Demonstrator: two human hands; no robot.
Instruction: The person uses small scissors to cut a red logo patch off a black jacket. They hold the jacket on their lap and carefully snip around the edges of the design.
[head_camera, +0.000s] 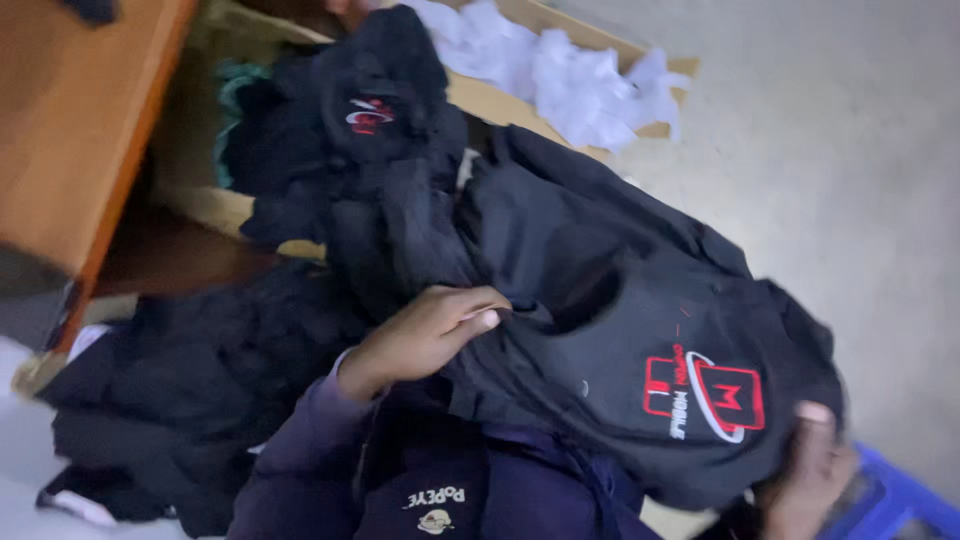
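The left hand (430, 335) has its fingers curled and its thumb pressed down on a fold of a black garment (640, 340), near the dark opening at its collar. The right hand (808, 470) grips the same garment from below at its far edge, fingers wrapped under the cloth, one fingertip showing above it. Between the two hands the garment is held up off the floor and spread out, with a red and white embroidered emblem (705, 397) facing the camera — so this piece is in hand, opened out but not yet folded or laid anywhere.

Behind it, a heap of similar black garments (350, 150) spills out of an open cardboard box (500, 100); one of them shows a small red and white emblem of the same kind. White crumpled paper (570, 80) lies at the back of the box. More dark cloth (190, 380) is piled low on the left, below an orange-brown wooden worktop edge (80, 120). A blue plastic object (900, 505) peeks in at the lower right, on the grey floor (860, 200).

Judging from how things lie, most of the pile is untouched in the box, while the heap on the left may be pieces already dealt with — the blur makes it hard to tell whether they are sorted.
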